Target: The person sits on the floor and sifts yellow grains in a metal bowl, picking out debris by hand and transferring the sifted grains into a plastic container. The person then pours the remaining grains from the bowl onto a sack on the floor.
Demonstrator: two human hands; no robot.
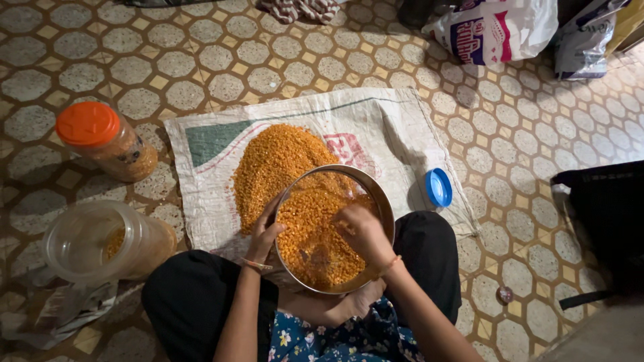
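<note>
You're sitting on a tiled floor [201,60] of pale speckled octagons set off by small yellow squares, the light falling dim and warm. Plastic bags [500,27] lie against the far edge (one white with coloured print), a striped cloth [298,8] beside them. A dark bag [604,214] rests at the right.

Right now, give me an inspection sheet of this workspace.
Surface: patterned tile floor with a woven sack spread flat.
Job's things: metal bowl of orange lentils; lentil heap on the sack.
Clutter: orange-lidded jar, open plastic jar on its side, blue lid, bags, dark bag.
Hands: left hand on the bowl's rim; right hand in the lentils.
Cables: nothing seen.
Surroundings: crumpled paper, cloth.
</note>
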